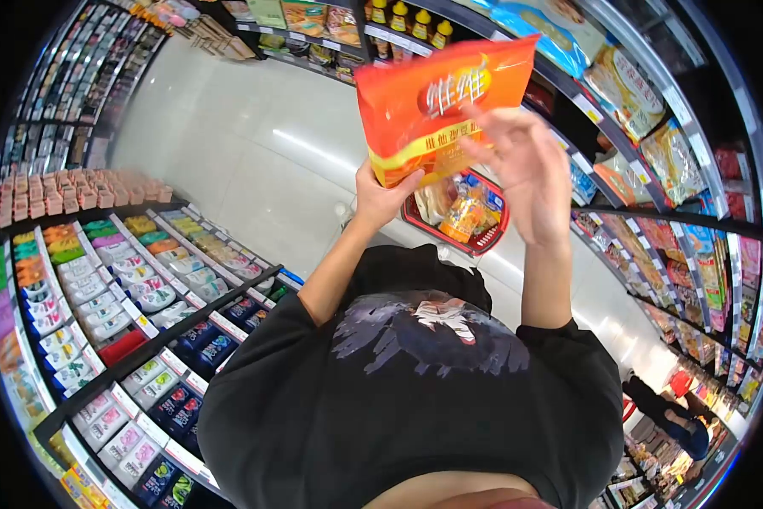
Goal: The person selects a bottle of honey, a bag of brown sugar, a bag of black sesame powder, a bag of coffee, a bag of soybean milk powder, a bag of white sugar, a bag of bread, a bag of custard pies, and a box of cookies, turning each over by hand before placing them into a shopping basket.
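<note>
A red and orange bag (443, 97) with a yellow band and large white Chinese characters is held up in front of me. My left hand (381, 197) grips its lower left corner, thumb across the front. My right hand (526, 161) is raised at the bag's right side, fingers spread and slightly blurred, overlapping its lower right part in this view. Below the bag, a red shopping basket (481, 248) holds several packaged goods, among them an orange packet (465, 219). The bag partly hides the basket's far side.
Shelves of bagged foods (623, 89) rise on the right, and yellow-capped bottles (421, 24) stand at the back. Toiletry bottles (157, 293) fill the racks at left. A pale tiled floor (220, 127) runs between them. Another person (674, 420) is at lower right.
</note>
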`<state>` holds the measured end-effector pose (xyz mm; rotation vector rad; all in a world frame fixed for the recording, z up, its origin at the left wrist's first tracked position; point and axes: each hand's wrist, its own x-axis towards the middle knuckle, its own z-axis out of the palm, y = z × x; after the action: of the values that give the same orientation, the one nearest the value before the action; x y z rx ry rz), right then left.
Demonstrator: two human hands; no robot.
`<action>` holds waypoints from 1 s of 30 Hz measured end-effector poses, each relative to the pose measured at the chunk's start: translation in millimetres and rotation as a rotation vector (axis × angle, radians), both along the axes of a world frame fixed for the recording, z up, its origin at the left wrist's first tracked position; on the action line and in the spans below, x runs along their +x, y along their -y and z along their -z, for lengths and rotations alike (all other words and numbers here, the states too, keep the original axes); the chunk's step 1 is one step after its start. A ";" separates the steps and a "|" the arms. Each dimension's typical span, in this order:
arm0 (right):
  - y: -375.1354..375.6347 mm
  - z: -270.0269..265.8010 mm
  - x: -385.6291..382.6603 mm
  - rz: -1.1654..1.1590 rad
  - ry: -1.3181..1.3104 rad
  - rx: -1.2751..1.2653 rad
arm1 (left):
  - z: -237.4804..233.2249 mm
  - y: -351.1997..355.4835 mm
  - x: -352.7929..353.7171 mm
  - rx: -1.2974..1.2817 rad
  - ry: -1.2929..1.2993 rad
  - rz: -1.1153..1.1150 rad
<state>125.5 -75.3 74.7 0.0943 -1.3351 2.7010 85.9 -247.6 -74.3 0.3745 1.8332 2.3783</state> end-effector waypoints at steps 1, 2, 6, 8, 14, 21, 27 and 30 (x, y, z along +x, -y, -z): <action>3.9 2.1 -11.1 0.154 -0.015 0.273 | -6.6 16.2 -10.1 -0.025 0.001 0.038; 6.2 8.0 -21.8 0.313 -0.029 0.538 | -9.7 33.0 -18.4 -0.025 -0.001 0.025; 46.5 39.7 -63.5 0.273 0.157 0.712 | -22.8 113.9 -59.1 0.238 0.225 0.163; 74.5 61.5 -81.8 0.057 0.228 0.556 | -26.7 152.1 -81.0 0.373 0.290 0.255; 155.9 72.8 -120.4 -0.156 0.385 -0.019 | -43.8 225.3 -131.7 0.356 0.355 0.269; 182.9 89.3 -190.6 -0.047 0.425 0.034 | -49.5 242.2 -225.6 0.374 0.444 0.314; 181.8 108.5 -266.4 -0.051 0.435 -0.043 | -44.9 229.1 -306.6 0.275 0.525 0.334; 185.2 106.3 -312.2 -0.097 0.461 -0.075 | -52.5 236.0 -348.1 0.247 0.506 0.326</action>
<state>-186.7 -260.5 -31.6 -0.5144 -1.3570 2.9676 -262.3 -483.6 -21.8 0.0684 1.1682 2.2083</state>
